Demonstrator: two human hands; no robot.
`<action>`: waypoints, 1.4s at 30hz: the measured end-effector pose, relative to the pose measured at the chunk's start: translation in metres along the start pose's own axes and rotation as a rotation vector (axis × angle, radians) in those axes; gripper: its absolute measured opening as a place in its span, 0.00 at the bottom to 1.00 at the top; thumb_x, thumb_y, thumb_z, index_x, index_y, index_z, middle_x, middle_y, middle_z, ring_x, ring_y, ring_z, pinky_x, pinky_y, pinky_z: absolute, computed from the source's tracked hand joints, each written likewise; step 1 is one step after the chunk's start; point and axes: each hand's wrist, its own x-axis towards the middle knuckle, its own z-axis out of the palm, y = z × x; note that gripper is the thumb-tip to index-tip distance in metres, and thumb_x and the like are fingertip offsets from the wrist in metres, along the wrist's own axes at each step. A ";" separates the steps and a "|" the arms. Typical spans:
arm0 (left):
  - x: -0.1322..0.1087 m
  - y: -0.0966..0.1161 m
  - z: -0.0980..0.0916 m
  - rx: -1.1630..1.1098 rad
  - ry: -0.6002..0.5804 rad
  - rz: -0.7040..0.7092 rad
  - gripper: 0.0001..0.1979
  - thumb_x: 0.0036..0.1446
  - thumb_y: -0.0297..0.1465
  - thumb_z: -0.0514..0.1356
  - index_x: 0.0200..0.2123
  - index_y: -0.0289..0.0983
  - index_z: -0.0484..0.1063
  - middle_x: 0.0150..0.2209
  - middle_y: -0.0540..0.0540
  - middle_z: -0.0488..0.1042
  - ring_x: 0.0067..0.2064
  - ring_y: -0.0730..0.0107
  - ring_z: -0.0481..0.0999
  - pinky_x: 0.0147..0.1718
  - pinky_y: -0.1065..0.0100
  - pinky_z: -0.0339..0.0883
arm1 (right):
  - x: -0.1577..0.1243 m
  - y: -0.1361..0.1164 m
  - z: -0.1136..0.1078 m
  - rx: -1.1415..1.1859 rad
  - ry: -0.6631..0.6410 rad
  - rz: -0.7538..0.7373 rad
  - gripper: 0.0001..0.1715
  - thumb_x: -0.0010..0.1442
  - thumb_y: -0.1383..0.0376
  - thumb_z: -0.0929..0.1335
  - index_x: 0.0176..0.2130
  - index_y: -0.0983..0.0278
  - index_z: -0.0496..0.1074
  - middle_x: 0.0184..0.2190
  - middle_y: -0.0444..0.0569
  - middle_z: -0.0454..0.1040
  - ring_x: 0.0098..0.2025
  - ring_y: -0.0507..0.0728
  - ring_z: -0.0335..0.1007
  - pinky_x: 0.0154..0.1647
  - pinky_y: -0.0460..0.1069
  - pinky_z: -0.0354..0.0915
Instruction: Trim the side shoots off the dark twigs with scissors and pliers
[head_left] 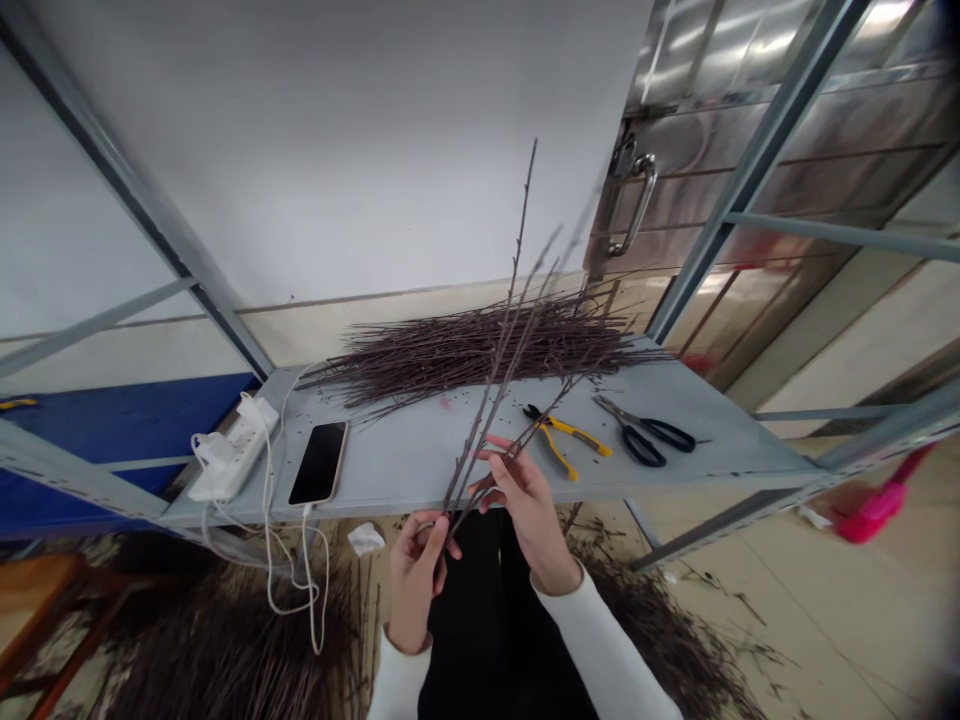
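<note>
My left hand pinches the lower ends of several thin brown twigs in front of the shelf's edge. They rise at a slant, fanning out towards the wall. To the right of it, my right hand has its thumb and fingers closed round another twig, which points up to the right. Just beyond my right hand lie yellow-handled cutting pliers. Black-handled scissors rest to their right, blades partly apart. A long pile of similar twigs lies along the back of the grey shelf.
A phone with a charging cable and a white power strip occupy the shelf's left end. Metal posts frame both sides. Heaps of twigs cover the floor below. Crumpled white paper lies there too.
</note>
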 end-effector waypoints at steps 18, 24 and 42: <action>-0.007 -0.023 -0.007 -0.074 0.104 -0.103 0.19 0.48 0.45 0.65 0.34 0.36 0.68 0.19 0.53 0.73 0.09 0.86 0.55 0.07 0.82 0.42 | 0.009 0.039 0.003 -0.089 0.159 0.068 0.25 0.46 0.51 0.72 0.37 0.64 0.66 0.39 0.50 0.73 0.16 0.48 0.68 0.08 0.41 0.52; -0.005 -0.006 -0.004 -0.218 -0.007 -0.188 0.19 0.53 0.44 0.59 0.39 0.33 0.72 0.26 0.42 0.79 0.15 0.75 0.68 0.10 0.76 0.53 | 0.019 0.025 -0.002 -0.075 0.113 0.076 0.24 0.46 0.53 0.72 0.38 0.65 0.68 0.33 0.47 0.75 0.16 0.48 0.67 0.09 0.41 0.52; -0.004 -0.019 -0.035 0.394 -0.206 -0.026 0.15 0.57 0.39 0.57 0.45 0.40 0.74 0.42 0.42 0.80 0.38 0.61 0.78 0.36 0.62 0.71 | 0.018 0.040 -0.008 -0.098 0.136 0.099 0.29 0.46 0.46 0.70 0.40 0.64 0.69 0.31 0.48 0.76 0.15 0.48 0.66 0.11 0.42 0.54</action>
